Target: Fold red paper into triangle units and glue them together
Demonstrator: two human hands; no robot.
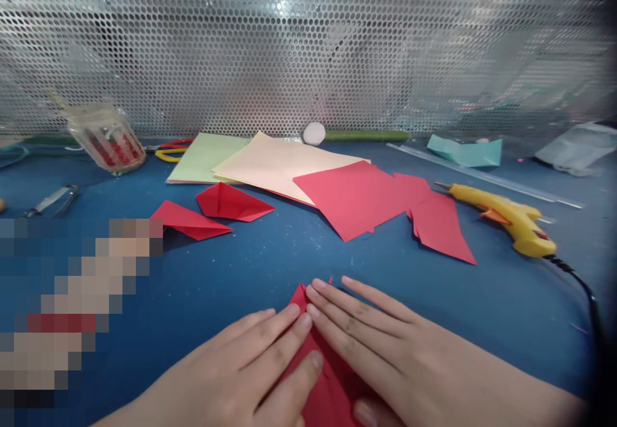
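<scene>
A sheet of red paper [328, 391], folded to a narrow tip, lies on the table at the bottom middle. My left hand [260, 356] rests on its left side, fingers stretched out and pressing near the tip. From the right, my right hand [380, 337] lies flat over the other side, its fingers extended and its fingertips close to those of the left. Much of the paper is hidden under both hands. Beyond them sit two folded red paper pieces, a nearer one [193, 221] and a farther one [234, 202].
Red sheets [354, 199], pale sheets [274, 160] and a yellow glue gun [506, 218] with a black cord lie farther back. A jar [106, 137] stands back left. Another person's pixelated arm [81, 292] reaches in from the left. A perforated metal screen [289, 47] closes the back.
</scene>
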